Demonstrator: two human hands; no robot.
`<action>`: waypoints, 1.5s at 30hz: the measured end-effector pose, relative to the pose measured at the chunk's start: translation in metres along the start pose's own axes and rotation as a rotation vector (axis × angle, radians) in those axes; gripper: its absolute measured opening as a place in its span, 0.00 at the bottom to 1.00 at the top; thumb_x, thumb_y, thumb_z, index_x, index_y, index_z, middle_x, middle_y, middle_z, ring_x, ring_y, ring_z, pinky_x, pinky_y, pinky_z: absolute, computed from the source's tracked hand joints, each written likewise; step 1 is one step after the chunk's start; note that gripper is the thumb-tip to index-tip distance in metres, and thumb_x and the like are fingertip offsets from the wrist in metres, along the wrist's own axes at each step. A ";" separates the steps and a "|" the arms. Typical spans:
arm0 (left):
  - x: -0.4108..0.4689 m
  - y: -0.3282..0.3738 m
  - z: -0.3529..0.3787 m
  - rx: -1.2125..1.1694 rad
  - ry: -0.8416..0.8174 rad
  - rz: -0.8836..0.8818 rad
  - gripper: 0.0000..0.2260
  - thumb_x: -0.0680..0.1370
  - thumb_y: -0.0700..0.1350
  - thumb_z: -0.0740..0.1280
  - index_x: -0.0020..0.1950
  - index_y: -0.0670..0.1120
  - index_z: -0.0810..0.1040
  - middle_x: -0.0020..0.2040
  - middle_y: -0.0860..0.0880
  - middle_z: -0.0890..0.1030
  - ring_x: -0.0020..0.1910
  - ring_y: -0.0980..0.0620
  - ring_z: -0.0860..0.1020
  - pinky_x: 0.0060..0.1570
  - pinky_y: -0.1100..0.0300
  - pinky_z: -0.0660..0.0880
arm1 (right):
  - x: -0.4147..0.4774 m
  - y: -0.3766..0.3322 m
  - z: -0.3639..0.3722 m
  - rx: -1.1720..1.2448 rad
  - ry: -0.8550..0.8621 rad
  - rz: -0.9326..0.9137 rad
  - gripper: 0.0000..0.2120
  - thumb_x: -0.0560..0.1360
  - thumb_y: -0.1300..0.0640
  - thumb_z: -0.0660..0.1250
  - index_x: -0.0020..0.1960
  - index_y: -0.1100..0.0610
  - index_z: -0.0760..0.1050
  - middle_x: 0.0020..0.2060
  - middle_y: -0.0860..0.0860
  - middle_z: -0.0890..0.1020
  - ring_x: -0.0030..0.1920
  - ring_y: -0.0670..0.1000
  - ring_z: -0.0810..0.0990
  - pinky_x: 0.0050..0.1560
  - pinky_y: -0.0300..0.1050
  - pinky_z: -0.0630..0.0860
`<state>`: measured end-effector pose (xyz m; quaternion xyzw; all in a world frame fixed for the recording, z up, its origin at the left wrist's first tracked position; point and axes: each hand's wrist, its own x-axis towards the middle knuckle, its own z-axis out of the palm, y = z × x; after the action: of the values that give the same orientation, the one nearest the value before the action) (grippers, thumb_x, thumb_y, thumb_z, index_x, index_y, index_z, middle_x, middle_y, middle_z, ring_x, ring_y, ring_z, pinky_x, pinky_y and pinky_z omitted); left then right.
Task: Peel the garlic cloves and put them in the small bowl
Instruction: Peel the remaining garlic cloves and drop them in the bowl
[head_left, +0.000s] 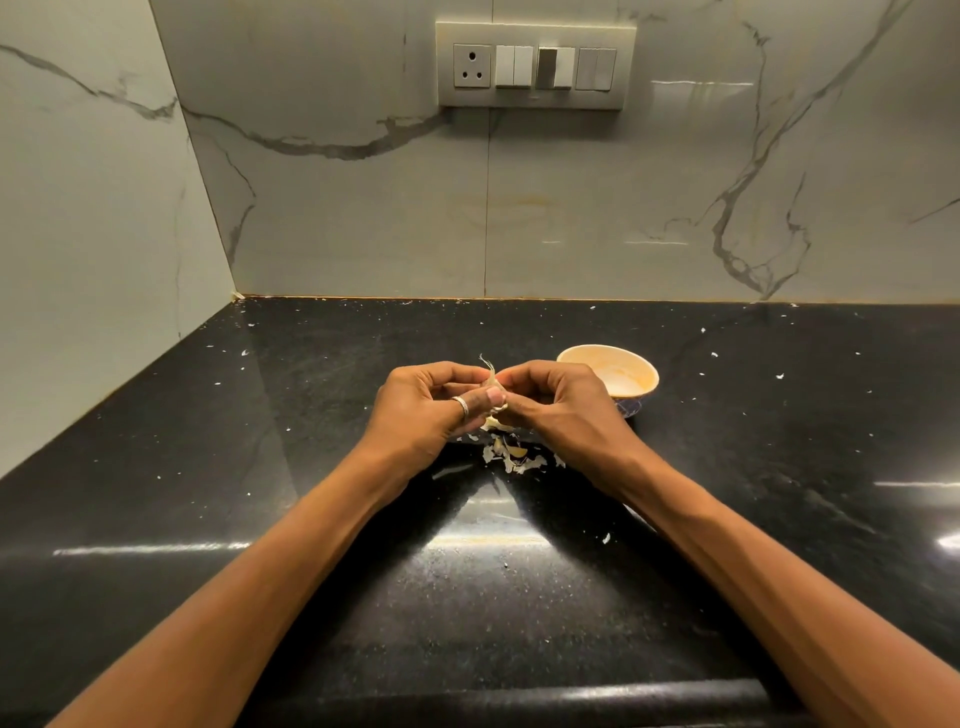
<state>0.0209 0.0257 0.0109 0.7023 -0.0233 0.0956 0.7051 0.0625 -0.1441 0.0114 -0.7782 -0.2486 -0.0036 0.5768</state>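
A garlic clove (492, 387) with a thin wisp of skin sticking up is held above the black counter, mostly hidden by fingers. My left hand (426, 410), a ring on its thumb, pinches it from the left. My right hand (556, 405) pinches it from the right. A small bowl (623, 370), pale inside and dark outside, stands just behind my right hand. A pile of peeled skins and garlic pieces (511, 454) lies on the counter under my hands.
The black stone counter (311, 493) meets marble walls at the back and left. Small skin flakes are scattered over it, one near my right forearm (605, 538). A switch plate (535, 65) is on the back wall.
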 end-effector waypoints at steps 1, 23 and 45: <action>0.000 -0.001 0.000 0.014 -0.003 0.008 0.13 0.67 0.45 0.78 0.50 0.44 0.86 0.45 0.42 0.86 0.49 0.44 0.85 0.51 0.54 0.83 | 0.000 0.001 0.000 -0.014 -0.005 0.002 0.07 0.78 0.57 0.72 0.54 0.57 0.84 0.44 0.52 0.88 0.48 0.53 0.87 0.55 0.56 0.83; 0.001 -0.006 0.001 0.081 0.003 0.025 0.07 0.75 0.38 0.75 0.52 0.46 0.86 0.45 0.46 0.87 0.47 0.49 0.86 0.45 0.61 0.82 | -0.007 -0.001 0.001 0.164 -0.036 0.090 0.07 0.78 0.63 0.70 0.55 0.61 0.83 0.45 0.56 0.87 0.47 0.52 0.87 0.50 0.43 0.83; 0.004 -0.007 0.001 0.168 -0.006 -0.032 0.02 0.78 0.39 0.71 0.47 0.44 0.83 0.41 0.41 0.81 0.42 0.49 0.83 0.40 0.58 0.82 | -0.004 0.005 0.005 -0.050 -0.013 0.096 0.02 0.75 0.63 0.74 0.48 0.58 0.84 0.39 0.53 0.87 0.40 0.51 0.85 0.47 0.50 0.84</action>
<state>0.0260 0.0248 0.0051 0.7595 -0.0061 0.0837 0.6450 0.0598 -0.1421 0.0037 -0.8033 -0.2143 0.0229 0.5552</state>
